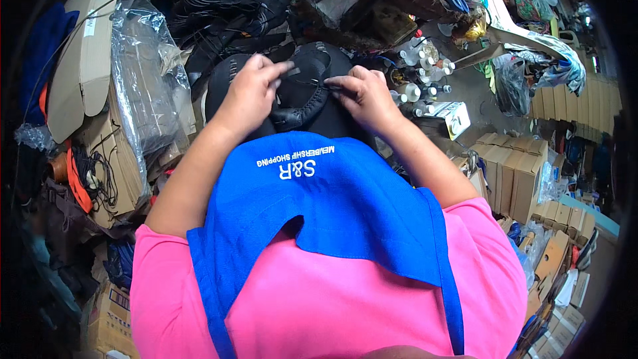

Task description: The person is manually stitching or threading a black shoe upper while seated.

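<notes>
A black leather-like piece, curved and with stitching along its edge, lies across my dark-covered lap; it looks like a shoe upper, though its full shape is hidden. On its left side, my left hand is closed, the fingertips pressed together at its far edge. Opposite, my right hand pinches at the right edge of the piece. A thin thread-like line seems to run between the two hands. What exactly lies in either pinch is too small to make out.
Beyond my lap sits a heap of black straps or cords. Several white-capped bottles and a white can stand to the right. Cardboard boxes are stacked further right. Flat cardboard and a clear plastic-wrapped bundle lean at left.
</notes>
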A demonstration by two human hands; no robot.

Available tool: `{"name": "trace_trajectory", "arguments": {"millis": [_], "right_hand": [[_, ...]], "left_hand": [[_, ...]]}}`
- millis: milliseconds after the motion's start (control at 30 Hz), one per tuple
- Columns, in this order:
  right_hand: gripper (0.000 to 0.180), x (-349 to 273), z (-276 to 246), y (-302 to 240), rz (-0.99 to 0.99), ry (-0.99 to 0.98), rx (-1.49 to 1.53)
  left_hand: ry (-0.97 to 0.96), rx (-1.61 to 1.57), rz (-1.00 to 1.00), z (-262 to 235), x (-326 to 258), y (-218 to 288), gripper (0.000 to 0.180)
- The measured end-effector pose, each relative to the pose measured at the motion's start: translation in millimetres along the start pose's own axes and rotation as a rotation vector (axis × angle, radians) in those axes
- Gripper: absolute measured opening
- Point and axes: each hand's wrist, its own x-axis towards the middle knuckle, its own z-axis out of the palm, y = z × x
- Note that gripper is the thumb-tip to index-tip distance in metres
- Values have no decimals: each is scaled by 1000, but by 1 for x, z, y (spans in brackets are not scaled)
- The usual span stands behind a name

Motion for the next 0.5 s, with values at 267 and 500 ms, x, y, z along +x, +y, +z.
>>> {"name": "trace_trajectory", "arguments": {"millis": [267,500], "right_hand": [[25,-3,7,2,83,12,60],[23,21,-10,26,188,-285,394]], "left_hand": [[89,276,87,14,-4,-2,17],[5,-41,79,21,8,-19,24]]}}
